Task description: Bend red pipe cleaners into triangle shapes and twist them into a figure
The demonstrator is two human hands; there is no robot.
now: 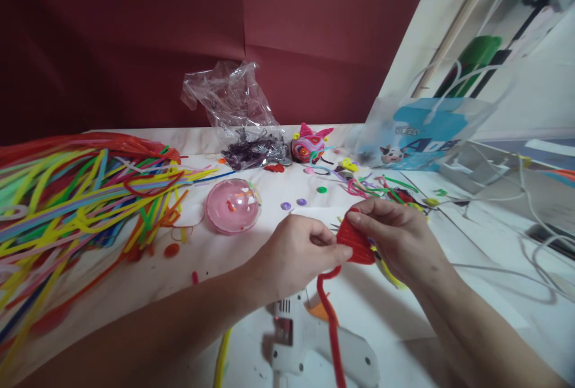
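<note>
Left hand (296, 253) and right hand (399, 238): fingertips pinch red coil (354, 244), just above glue gun (314, 346). Risk: loose tail (330, 310) may brush gun; slack pinch lets coil unwind.

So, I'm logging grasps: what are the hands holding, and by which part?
A red pipe-cleaner coil: left hand pinches its left edge, right hand grips its right side; its tail hangs free.
</note>
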